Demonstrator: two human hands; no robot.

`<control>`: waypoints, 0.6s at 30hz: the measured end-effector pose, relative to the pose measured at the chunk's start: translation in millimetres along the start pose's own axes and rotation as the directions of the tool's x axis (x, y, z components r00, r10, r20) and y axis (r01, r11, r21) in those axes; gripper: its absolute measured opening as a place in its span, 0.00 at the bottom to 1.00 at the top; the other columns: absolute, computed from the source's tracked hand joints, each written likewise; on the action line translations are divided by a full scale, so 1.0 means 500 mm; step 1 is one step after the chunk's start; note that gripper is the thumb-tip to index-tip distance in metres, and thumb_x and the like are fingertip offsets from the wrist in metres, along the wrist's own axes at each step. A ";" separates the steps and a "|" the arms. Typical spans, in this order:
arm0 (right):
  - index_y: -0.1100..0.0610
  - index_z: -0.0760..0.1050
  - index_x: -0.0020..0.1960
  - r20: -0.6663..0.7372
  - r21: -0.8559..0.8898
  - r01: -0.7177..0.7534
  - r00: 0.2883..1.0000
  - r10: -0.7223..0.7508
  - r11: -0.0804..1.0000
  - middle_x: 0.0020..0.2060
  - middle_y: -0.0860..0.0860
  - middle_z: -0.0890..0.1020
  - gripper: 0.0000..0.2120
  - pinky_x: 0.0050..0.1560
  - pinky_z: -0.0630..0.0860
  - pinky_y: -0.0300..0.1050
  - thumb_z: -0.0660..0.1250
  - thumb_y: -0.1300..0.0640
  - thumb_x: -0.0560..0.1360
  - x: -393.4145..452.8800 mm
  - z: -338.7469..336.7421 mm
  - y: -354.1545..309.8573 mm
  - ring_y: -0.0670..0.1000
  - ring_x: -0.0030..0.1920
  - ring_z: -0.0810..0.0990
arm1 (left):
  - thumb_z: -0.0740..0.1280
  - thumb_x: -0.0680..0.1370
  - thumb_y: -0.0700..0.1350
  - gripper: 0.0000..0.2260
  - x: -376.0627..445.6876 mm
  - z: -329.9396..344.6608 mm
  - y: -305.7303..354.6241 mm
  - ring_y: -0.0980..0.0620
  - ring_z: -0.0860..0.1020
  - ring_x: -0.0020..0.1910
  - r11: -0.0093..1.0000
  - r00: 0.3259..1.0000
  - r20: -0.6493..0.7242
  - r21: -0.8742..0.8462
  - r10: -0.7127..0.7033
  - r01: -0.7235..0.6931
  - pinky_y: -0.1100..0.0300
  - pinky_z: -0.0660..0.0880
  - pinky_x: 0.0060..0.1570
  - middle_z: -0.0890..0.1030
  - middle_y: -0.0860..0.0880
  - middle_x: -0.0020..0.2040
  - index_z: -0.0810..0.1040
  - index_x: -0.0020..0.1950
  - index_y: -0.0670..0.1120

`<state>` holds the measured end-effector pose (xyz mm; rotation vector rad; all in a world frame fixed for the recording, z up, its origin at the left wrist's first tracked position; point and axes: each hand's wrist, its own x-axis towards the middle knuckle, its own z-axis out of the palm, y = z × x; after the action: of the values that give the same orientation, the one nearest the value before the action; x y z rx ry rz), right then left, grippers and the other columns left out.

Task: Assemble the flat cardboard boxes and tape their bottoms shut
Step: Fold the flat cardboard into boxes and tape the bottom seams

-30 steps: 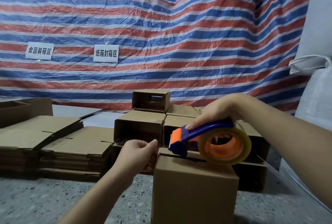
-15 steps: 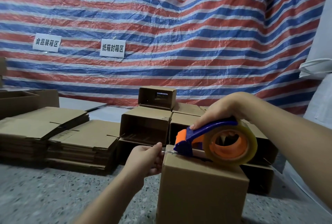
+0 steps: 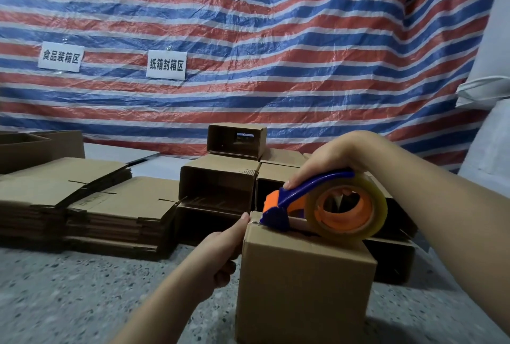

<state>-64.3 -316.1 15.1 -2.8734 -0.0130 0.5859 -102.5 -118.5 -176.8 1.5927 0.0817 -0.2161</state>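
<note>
Taping is the step in hand, as I judge it. Off to the left sit stacks of flat cartons, waiting. The left hand steadies the upright box on the floor, its thumb against the top left corner, where a tape end seems to start. On the box's top rests the tape dispenser, handle wrapped in the right hand. Next, I'd guess, the dispenser wants a firm, straight pull rightward along the seam. Since a second ago the blade end has slid left to the box's edge, and the left hand has come up to meet it.
</note>
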 end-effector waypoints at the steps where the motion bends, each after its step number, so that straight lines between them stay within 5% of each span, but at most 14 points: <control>1: 0.52 0.77 0.58 0.007 0.004 0.000 1.000 0.000 1.000 0.41 0.51 0.88 0.31 0.39 0.82 0.41 0.74 0.33 0.64 0.000 0.000 0.000 0.49 0.39 0.87 | 0.65 0.69 0.72 0.27 -0.001 0.003 -0.009 0.55 0.64 0.28 1.000 1.000 0.013 -0.018 -0.024 0.025 0.64 0.60 0.26 0.70 0.50 0.32 0.75 0.33 0.48; 4: 0.52 0.76 0.58 0.021 0.010 -0.001 1.000 0.000 1.000 0.41 0.51 0.88 0.31 0.38 0.82 0.41 0.74 0.33 0.64 0.002 0.000 0.000 0.49 0.39 0.87 | 0.64 0.71 0.70 0.26 -0.007 0.019 -0.030 0.54 0.66 0.29 0.994 0.998 0.039 -0.090 -0.052 0.055 0.63 0.61 0.29 0.74 0.51 0.30 0.78 0.29 0.49; 6: 0.52 0.76 0.58 0.021 0.005 0.002 1.000 -0.002 1.000 0.41 0.51 0.88 0.30 0.37 0.82 0.41 0.74 0.33 0.64 0.002 0.000 -0.002 0.48 0.39 0.87 | 0.64 0.78 0.60 0.18 -0.014 0.029 -0.029 0.54 0.73 0.36 0.994 0.994 -0.104 -0.095 0.044 -0.054 0.62 0.65 0.34 0.79 0.51 0.40 0.83 0.45 0.48; 9: 0.51 0.76 0.57 0.025 0.002 0.010 1.000 -0.010 1.000 0.41 0.51 0.88 0.29 0.39 0.82 0.41 0.74 0.34 0.64 0.002 0.001 -0.002 0.48 0.39 0.87 | 0.57 0.82 0.57 0.12 -0.030 0.031 -0.015 0.61 0.73 0.55 0.915 0.861 -0.328 0.022 0.388 -0.404 0.63 0.70 0.50 0.75 0.60 0.60 0.74 0.62 0.57; 12: 0.51 0.77 0.57 0.005 0.014 0.020 1.000 -0.020 1.000 0.42 0.51 0.88 0.25 0.41 0.82 0.41 0.73 0.35 0.69 0.002 0.003 0.001 0.49 0.41 0.87 | 0.53 0.79 0.64 0.25 -0.056 0.057 -0.018 0.65 0.63 0.65 0.863 0.847 -0.166 0.115 0.505 -0.492 0.62 0.60 0.64 0.65 0.64 0.68 0.62 0.76 0.60; 18: 0.52 0.77 0.55 0.002 0.017 0.023 1.000 -0.023 1.000 0.40 0.51 0.88 0.22 0.39 0.82 0.40 0.72 0.36 0.71 0.002 0.005 0.000 0.48 0.38 0.87 | 0.52 0.74 0.68 0.34 -0.072 0.062 -0.032 0.58 0.64 0.72 0.880 0.889 -0.054 0.181 0.455 -0.439 0.56 0.61 0.72 0.66 0.58 0.75 0.60 0.78 0.57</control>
<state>-64.1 -315.4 12.4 -2.8527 -0.0410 0.5824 -143.5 -145.7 -186.5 1.7390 -0.2381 0.2224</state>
